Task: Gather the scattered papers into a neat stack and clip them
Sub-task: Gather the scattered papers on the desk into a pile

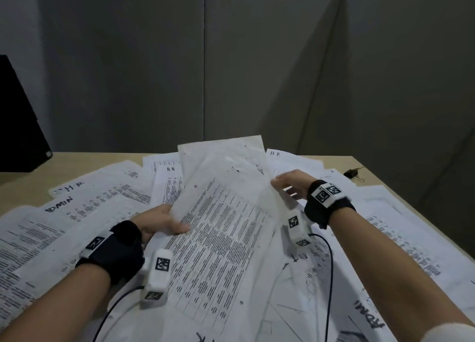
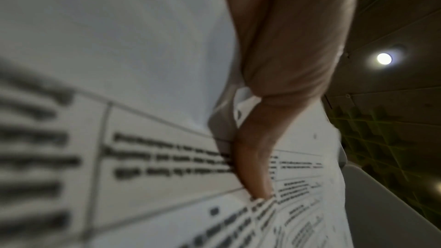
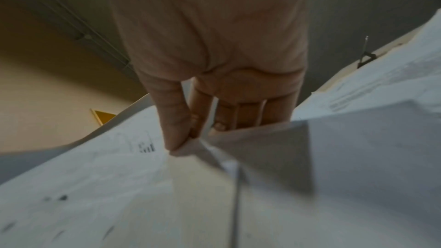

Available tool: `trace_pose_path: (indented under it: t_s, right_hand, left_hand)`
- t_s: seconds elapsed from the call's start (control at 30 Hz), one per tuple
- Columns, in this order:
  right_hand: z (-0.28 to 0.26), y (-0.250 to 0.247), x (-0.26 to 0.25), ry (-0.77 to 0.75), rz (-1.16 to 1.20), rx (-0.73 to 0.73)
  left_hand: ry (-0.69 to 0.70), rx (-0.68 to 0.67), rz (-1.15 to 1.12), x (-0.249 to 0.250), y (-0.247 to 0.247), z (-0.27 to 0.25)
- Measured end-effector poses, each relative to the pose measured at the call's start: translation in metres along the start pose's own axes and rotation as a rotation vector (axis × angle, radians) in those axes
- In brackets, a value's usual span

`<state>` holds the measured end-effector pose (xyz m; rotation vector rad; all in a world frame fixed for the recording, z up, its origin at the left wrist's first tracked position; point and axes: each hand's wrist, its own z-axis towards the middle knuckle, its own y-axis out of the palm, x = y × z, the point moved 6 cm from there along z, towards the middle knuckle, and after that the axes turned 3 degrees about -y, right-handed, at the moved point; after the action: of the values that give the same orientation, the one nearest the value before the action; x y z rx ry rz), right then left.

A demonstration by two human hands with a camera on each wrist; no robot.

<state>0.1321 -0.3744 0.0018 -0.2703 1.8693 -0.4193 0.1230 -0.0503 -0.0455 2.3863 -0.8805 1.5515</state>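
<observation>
My left hand [image 1: 160, 222] and right hand [image 1: 291, 184] each pinch an edge of the lifted papers [image 1: 221, 213] (thumbs on top); binder clip [image 1: 352, 173] beyond right hand.

**Two bare forearms fitted with black wrist straps and white tagged camera units**

The left hand [image 1: 159, 222] and right hand [image 1: 289, 184] are bare, as are both forearms. Each wrist wears a wide black fabric strap [image 1: 113, 251]. A small white plate printed with a black-and-white square code marker sits on top of each strap [image 1: 327, 191]. A white, rounded box hangs at the inner side of each wrist [image 1: 158, 274], carrying similar square code markers on its faces. A thin black cable [image 1: 330, 277] runs from each box back toward the body. A pale cuff edge [image 1: 448, 332] shows at the right elbow.
</observation>
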Motion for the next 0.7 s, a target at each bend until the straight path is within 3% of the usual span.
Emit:
trace_pose_path:
  t_s: [0.13,0.2,0.33,0.43,0.6,0.7]
  right_hand:
    - [-0.006,-0.004,0.024,0.124,0.058,0.03]
    - [-0.012,-0.002,0.031,0.127,0.049,-0.027]
    - [-0.03,0.012,0.038,0.135,0.252,-0.22]
    - [-0.038,0.014,0.043,0.103,0.311,-0.198]
    - [-0.052,0.024,0.047,0.055,0.012,-0.114]
    - [-0.067,0.041,0.05,0.043,-0.072,-0.158]
  left_hand:
    - [-0.003,0.04,-0.073,-0.003,-0.004,0.002]
    - [0.009,0.065,-0.089,-0.004,-0.007,0.002]
    - [0.045,0.087,-0.183,-0.007,-0.016,0.003]
    - [0.071,0.115,-0.324,-0.008,-0.028,0.002]
    - [0.048,0.203,-0.423,-0.008,-0.031,0.005]
    - [0.014,0.206,-0.52,-0.006,-0.025,0.011]
